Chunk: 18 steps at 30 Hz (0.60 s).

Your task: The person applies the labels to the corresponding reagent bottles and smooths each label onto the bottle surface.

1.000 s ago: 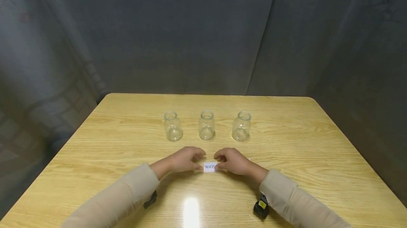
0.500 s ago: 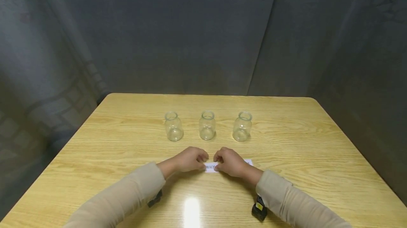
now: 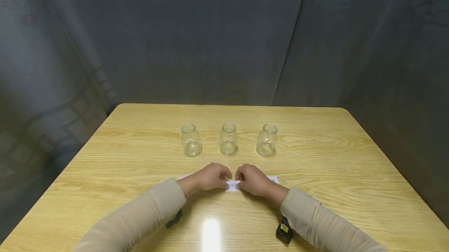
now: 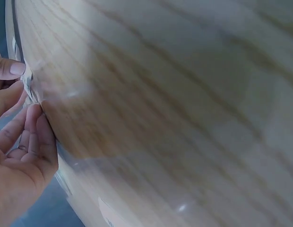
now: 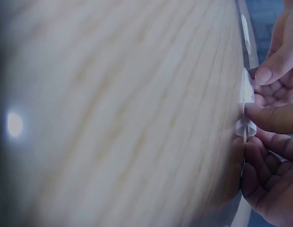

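Note:
In the head view a small white paper slip (image 3: pixel 233 185) with dark printed marks lies between both hands, low over the table. My left hand (image 3: pixel 211 176) pinches its left end, thumb toward me and fingers curled. The slip's right end is held by my right hand (image 3: pixel 255 180) in a similar pinch. In the right wrist view the slip (image 5: pixel 248 90) appears nearly edge-on, with the right thumb (image 5: pixel 274 118) against it and a clear, shiny bit below. The fingertips of both hands almost meet. The slip's ends are hidden under the fingers.
Three clear glass jars stand upright in a row beyond the hands: left jar (image 3: pixel 191 142), middle jar (image 3: pixel 228 141), right jar (image 3: pixel 267 142). Another white slip (image 3: pixel 273 179) lies behind the right wrist. A white edge (image 3: pixel 183 176) shows behind the left wrist. Grey curtains (image 3: pixel 196 37) surround the wooden table (image 3: pixel 333 158).
My left hand has shifted slightly right, closing in on the slip's left end, and now covers more of it. The right hand has barely moved. The jars stay in place.

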{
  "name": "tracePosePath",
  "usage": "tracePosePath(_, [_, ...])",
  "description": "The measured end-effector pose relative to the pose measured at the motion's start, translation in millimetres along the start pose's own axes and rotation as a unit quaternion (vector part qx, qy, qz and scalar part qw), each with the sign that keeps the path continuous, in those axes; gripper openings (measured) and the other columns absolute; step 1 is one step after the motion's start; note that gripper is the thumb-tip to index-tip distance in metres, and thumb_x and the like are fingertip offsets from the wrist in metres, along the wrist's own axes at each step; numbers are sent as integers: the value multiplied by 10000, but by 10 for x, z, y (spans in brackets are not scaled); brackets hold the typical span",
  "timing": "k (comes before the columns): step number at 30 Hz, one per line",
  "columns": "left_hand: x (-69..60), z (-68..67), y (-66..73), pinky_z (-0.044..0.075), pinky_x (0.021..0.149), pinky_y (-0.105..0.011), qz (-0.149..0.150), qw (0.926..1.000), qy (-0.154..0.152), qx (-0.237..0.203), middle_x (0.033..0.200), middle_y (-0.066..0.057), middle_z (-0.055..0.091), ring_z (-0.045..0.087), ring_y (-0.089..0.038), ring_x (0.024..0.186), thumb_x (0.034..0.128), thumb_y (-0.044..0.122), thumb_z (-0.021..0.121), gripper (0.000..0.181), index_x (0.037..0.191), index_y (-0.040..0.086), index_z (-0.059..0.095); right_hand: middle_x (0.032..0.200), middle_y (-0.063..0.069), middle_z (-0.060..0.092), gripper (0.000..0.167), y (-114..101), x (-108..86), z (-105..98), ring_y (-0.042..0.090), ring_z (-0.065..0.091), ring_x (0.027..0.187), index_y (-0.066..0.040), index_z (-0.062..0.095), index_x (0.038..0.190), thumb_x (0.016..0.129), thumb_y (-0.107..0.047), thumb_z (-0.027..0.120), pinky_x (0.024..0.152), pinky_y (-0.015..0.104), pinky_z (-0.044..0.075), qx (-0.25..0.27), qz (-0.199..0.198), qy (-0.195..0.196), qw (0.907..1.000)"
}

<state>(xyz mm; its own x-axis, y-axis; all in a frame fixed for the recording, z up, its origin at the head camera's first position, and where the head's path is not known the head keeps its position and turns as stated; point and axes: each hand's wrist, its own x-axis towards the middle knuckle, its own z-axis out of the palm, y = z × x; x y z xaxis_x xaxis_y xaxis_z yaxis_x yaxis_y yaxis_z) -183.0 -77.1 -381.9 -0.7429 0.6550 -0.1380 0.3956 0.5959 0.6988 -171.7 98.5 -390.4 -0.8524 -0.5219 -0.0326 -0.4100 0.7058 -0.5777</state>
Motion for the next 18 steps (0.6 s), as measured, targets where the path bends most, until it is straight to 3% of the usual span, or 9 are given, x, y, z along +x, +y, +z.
tracePosePath(9, [35, 23, -15, 427, 687, -204, 194, 9992, 46, 354, 798, 27, 564, 517, -97, 768, 761, 48, 621, 74, 821, 72, 587, 646, -11, 453, 222, 17, -1, 9, 108, 420, 592, -38, 489, 759, 673, 13, 686, 498, 210, 370, 499, -95, 140, 9986])
tracePosePath(18, [74, 1, -6, 432, 615, -220, 1, 9990, 370, -237, 734, 21, 551, 502, -99, 703, 794, 23, 566, 48, 801, 71, 565, 649, 7, 449, 180, 40, 4, -35, 102, 422, 512, -35, 488, 759, 709, 40, 643, 433, 190, 366, 1409, 200, 273, 9894])
